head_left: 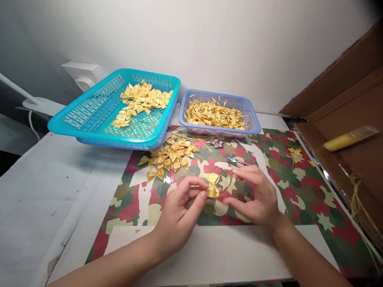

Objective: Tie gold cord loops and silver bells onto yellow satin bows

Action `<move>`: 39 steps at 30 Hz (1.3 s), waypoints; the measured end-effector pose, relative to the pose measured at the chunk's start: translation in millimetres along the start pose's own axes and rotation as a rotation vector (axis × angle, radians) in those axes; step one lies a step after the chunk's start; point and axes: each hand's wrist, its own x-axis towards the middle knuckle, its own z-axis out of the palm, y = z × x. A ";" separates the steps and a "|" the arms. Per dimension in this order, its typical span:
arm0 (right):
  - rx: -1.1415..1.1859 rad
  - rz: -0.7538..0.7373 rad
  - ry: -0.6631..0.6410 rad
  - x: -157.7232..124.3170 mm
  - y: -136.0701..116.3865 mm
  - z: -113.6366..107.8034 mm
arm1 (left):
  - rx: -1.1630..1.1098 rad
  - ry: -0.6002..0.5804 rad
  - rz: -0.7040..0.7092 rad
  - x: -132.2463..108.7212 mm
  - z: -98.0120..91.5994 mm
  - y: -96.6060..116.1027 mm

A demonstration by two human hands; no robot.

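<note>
My left hand point(187, 209) pinches the left side of a yellow satin bow point(213, 186) between thumb and fingertips. A thin gold wire point(229, 184) loops out from the bow's middle towards the right. Beside it, my right hand point(255, 195) has its thumb and fingers apart, with the fingertips near the wire's loop; whether they touch it is unclear. Beyond my hands lies a loose pile of yellow bows point(170, 157). Small silver bells point(216, 143) and straight gold wires point(194, 136) rest behind that pile, and small scissors point(237, 162) lie just past my right fingertips.
A teal basket point(119, 139) with yellow bows stands at the back left. Next to it, a blue basket point(220, 129) holds bows with gold wires. A cardboard box point(338, 103) borders the right side. One bow point(295, 152) lies on the patterned cover near it.
</note>
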 end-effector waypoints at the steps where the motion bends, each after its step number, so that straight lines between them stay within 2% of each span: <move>1: 0.061 0.003 0.032 -0.8 -8.3 4.2 | 0.030 -0.011 0.016 0.1 0.4 0.0; 5: 0.166 0.061 0.126 -2.8 -27.9 14.1 | 0.154 -0.021 0.105 0.8 3.0 -0.4; 9: 0.151 0.164 0.075 -0.4 -32.2 14.3 | 0.236 -0.107 0.149 0.7 6.0 0.0; 13: 0.363 0.380 0.042 0.9 -29.7 13.7 | 0.239 -0.171 0.146 1.0 7.0 1.3; 17: 0.536 0.559 0.046 0.2 -25.9 15.7 | 0.249 -0.172 0.133 2.0 5.6 1.8; 21: 0.722 0.655 0.035 1.2 -26.4 18.2 | 0.227 -0.177 0.128 1.4 4.0 0.5; 24: 0.783 0.649 0.030 2.1 -29.5 18.6 | 0.094 -0.157 0.048 1.2 4.5 -1.4; 28: 0.630 0.515 0.030 0.9 -34.0 17.6 | -0.172 -0.165 -0.222 2.6 6.8 -1.6; 31: 0.534 0.409 0.035 -0.3 -34.9 16.8 | -0.226 -0.219 -0.370 3.8 7.2 0.3; 39: 0.464 0.330 0.004 1.8 -31.1 16.6 | -0.428 -0.260 -0.464 11.2 7.6 2.3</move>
